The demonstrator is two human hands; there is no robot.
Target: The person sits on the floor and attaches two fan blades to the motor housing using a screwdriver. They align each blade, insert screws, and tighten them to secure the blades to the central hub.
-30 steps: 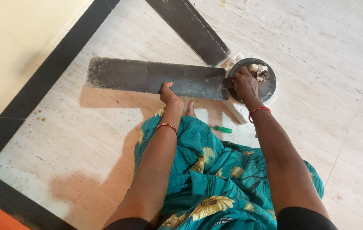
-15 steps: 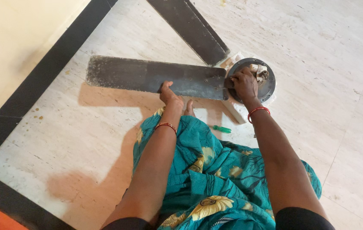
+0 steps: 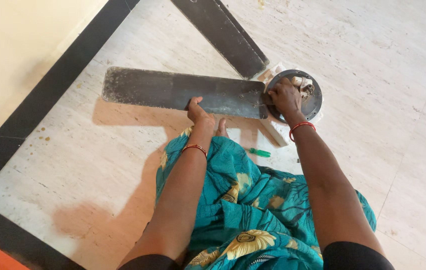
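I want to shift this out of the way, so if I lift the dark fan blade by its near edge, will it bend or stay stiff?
The fan blade looks like flat thin metal, so probably stiff, with slight flex at its far end. It meets the round hub, so the hub likely drags along. Left hand grips its edge; dust may make it slippery.

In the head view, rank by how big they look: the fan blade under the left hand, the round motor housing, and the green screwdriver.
1. Fan blade, largest.
2. Round motor housing.
3. Green screwdriver, smallest.

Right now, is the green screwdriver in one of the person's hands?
No, the green screwdriver lies on the floor while the left hand grips the fan blade and the right hand rests on the hub.
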